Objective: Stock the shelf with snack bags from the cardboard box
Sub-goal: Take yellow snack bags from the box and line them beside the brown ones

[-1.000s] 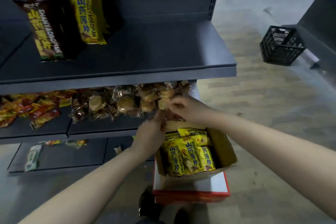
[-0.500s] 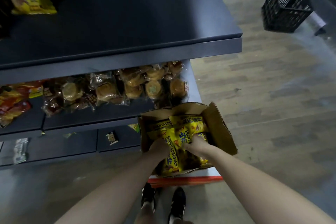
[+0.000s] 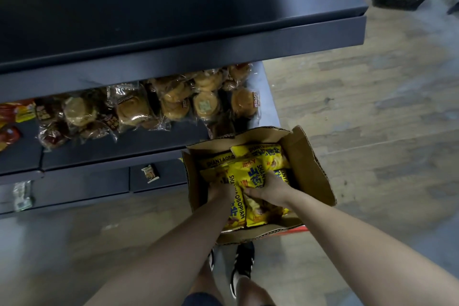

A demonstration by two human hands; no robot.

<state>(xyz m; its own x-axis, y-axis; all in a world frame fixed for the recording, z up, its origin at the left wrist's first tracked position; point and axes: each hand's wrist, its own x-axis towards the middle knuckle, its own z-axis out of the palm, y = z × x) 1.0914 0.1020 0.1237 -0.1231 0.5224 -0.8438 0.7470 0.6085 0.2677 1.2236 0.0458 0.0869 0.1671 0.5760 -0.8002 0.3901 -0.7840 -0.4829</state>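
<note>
Head view: left hand [image 3: 221,190] and right hand [image 3: 269,187] down in cardboard box [image 3: 305,164], among yellow snack bags [image 3: 250,174]. Right hand curls round bags; left fingers buried, grip unclear. Risk: glossy bags slip from bunch during lift; rising arms may bump shelf [image 3: 173,32] edge overhead.
</note>
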